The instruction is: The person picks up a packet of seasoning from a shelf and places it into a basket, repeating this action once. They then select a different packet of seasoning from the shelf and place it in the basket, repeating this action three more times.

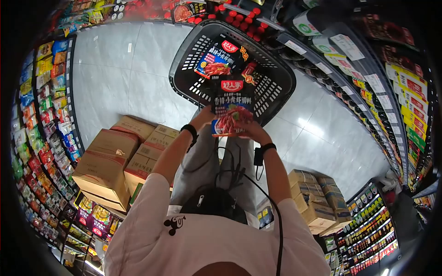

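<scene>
A dark seasoning packet (231, 103) with a red logo and a crayfish picture is held upright over the near side of a black shopping basket (177, 76). My left hand (204, 117) grips its left edge, and my right hand (253, 130) has its lower right corner, with the fingers across the front. Inside the basket lies another dark packet (220, 60) with a similar red logo. Part of a further red and orange package (249, 72) shows beside it. Black straps with small devices are around both of my wrists.
Brown cartons (108, 158) are stacked at the left, and more cartons (315, 198) stand at the right. Shelves of packets (46, 110) curve along the left; another shelf (368, 92) runs down the right. Grey tiled floor (124, 69) surrounds the basket. A black cable (276, 216) hangs along my right arm.
</scene>
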Motion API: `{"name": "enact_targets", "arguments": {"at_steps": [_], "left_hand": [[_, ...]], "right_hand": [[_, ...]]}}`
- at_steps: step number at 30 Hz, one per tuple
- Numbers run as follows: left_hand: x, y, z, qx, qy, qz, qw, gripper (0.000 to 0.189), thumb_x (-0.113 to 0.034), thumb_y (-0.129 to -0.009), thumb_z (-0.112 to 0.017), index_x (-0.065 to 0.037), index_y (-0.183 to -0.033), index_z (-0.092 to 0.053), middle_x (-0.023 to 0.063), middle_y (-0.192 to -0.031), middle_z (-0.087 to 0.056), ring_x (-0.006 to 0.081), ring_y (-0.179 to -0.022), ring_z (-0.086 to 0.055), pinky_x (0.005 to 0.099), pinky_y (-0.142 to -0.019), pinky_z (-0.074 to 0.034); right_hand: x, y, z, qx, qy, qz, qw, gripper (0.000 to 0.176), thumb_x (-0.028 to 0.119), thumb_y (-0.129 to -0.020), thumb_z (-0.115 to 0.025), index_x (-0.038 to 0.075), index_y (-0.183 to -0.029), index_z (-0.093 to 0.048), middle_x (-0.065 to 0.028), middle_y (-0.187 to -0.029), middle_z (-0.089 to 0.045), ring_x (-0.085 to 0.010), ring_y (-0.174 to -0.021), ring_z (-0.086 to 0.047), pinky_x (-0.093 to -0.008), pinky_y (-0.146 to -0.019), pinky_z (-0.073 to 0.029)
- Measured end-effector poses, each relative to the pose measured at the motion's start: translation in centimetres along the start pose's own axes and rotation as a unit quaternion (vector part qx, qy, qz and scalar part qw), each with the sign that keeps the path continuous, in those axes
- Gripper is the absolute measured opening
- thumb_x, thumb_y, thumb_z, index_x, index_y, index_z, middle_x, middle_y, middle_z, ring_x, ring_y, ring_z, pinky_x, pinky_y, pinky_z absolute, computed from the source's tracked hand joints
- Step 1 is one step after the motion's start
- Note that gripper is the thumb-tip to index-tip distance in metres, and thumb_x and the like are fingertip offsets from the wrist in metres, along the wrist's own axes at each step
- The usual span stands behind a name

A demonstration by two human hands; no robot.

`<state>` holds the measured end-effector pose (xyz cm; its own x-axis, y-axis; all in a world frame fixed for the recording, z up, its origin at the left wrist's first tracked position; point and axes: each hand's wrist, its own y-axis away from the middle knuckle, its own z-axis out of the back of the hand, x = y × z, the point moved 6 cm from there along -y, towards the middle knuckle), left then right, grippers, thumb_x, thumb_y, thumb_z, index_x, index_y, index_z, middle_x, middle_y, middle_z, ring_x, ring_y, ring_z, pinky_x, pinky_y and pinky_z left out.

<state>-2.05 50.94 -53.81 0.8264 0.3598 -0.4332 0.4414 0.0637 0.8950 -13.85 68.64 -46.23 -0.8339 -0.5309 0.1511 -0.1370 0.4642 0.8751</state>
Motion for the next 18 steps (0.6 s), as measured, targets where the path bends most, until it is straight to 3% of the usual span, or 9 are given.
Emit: {"name": "enact_targets", "arguments": {"at_steps": [3, 5, 7, 11, 12, 13, 14, 15, 18], "left_hand": [[-0.5, -4.2, 2.9, -0.061, -0.108, -0.136, 0.983, 0.039, -0.011, -0.071, -0.070, -0.005, -0.108, -0.057, 0.0082, -0.094, -0.063, 0.0166, -0.083, -0.060, 0.0304, -0.070, -0.049], [-4.9, -2.4, 4.3, -0.138, -0.080, -0.118, 0.980, 0.042, -0.014, -0.067, -0.070, -0.003, -0.105, -0.057, 0.0169, -0.093, -0.064, 0.0267, -0.085, -0.063, 0.0352, -0.073, -0.049], [-7.6, -2.9, 5.4, -0.148, -0.137, -0.155, 0.967, 0.044, -0.018, -0.066, -0.071, -0.004, -0.105, -0.057, 0.0171, -0.093, -0.064, 0.0296, -0.086, -0.062, 0.0366, -0.073, -0.049], [-9.5, -5.9, 8.6, -0.212, -0.224, -0.138, 0.941, 0.043, -0.022, -0.066, -0.070, -0.004, -0.104, -0.057, 0.0179, -0.093, -0.063, 0.0331, -0.088, -0.061, 0.0385, -0.075, -0.048], [-10.6, -6.3, 9.2, -0.236, -0.338, -0.153, 0.898, 0.046, -0.026, -0.067, -0.071, -0.002, -0.105, -0.059, 0.0156, -0.090, -0.065, 0.0291, -0.088, -0.062, 0.0364, -0.075, -0.048], [-11.0, -6.5, 9.8, -0.255, -0.333, -0.154, 0.895, 0.044, -0.023, -0.068, -0.069, -0.003, -0.105, -0.059, 0.0167, -0.092, -0.064, 0.0309, -0.089, -0.061, 0.0376, -0.077, -0.048], [-11.5, -6.8, 10.4, -0.274, -0.328, -0.155, 0.891, 0.042, -0.020, -0.068, -0.067, -0.004, -0.106, -0.058, 0.0179, -0.094, -0.063, 0.0327, -0.090, -0.060, 0.0389, -0.078, -0.048], [-12.0, -6.8, 10.9, -0.292, -0.322, -0.156, 0.887, 0.041, -0.018, -0.069, -0.065, -0.005, -0.107, -0.058, 0.0190, -0.096, -0.062, 0.0345, -0.091, -0.059, 0.0401, -0.080, -0.047], [-13.2, -6.8, 11.7, -0.305, -0.324, -0.143, 0.884, 0.038, -0.014, -0.070, -0.060, -0.005, -0.107, -0.059, 0.0196, -0.096, -0.062, 0.0351, -0.092, -0.059, 0.0408, -0.082, -0.047]], "right_hand": [[2.6, -2.0, -0.8, 0.007, -0.040, 0.058, 0.997, 0.038, 0.024, -0.078, -0.068, 0.012, -0.111, -0.053, -0.0004, -0.099, -0.061, -0.0189, -0.086, -0.063, -0.0284, -0.068, -0.050], [4.2, -4.5, -0.4, 0.019, 0.074, 0.217, 0.973, 0.037, 0.020, -0.079, -0.066, 0.012, -0.113, -0.051, -0.0003, -0.101, -0.059, -0.0198, -0.093, -0.061, -0.0317, -0.073, -0.050], [5.4, -5.6, -1.3, 0.002, -0.091, 0.090, 0.992, 0.039, 0.017, -0.082, -0.064, 0.010, -0.116, -0.047, -0.0002, -0.106, -0.056, -0.0209, -0.098, -0.058, -0.0346, -0.077, -0.050], [8.9, -6.8, -3.4, 0.030, -0.101, 0.151, 0.983, 0.039, 0.019, -0.081, -0.064, 0.006, -0.117, -0.053, -0.0057, -0.114, -0.051, -0.0203, -0.113, -0.049, -0.0384, -0.078, -0.052], [10.2, -7.0, -3.7, 0.012, 0.023, 0.238, 0.971, 0.044, 0.022, -0.080, -0.066, 0.007, -0.119, -0.052, -0.0087, -0.118, -0.049, -0.0228, -0.116, -0.046, -0.0384, -0.081, -0.050], [11.4, -7.0, -4.1, -0.029, 0.141, 0.319, 0.937, 0.049, 0.024, -0.078, -0.068, 0.008, -0.121, -0.050, -0.0118, -0.122, -0.047, -0.0252, -0.119, -0.043, -0.0384, -0.085, -0.048], [12.7, -6.5, -5.0, -0.076, 0.350, 0.422, 0.833, 0.051, 0.025, -0.077, -0.069, 0.008, -0.121, -0.050, -0.0131, -0.123, -0.046, -0.0266, -0.120, -0.042, -0.0382, -0.087, -0.046], [13.3, -5.9, -6.5, -0.118, 0.535, 0.496, 0.674, 0.053, 0.025, -0.076, -0.070, 0.008, -0.122, -0.050, -0.0143, -0.124, -0.046, -0.0280, -0.121, -0.040, -0.0379, -0.089, -0.045], [13.2, -8.5, -6.8, -0.147, 0.542, 0.491, 0.666, 0.057, 0.026, -0.073, -0.072, 0.008, -0.122, -0.049, -0.0160, -0.124, -0.046, -0.0319, -0.116, -0.044, -0.0368, -0.094, -0.040]]}}
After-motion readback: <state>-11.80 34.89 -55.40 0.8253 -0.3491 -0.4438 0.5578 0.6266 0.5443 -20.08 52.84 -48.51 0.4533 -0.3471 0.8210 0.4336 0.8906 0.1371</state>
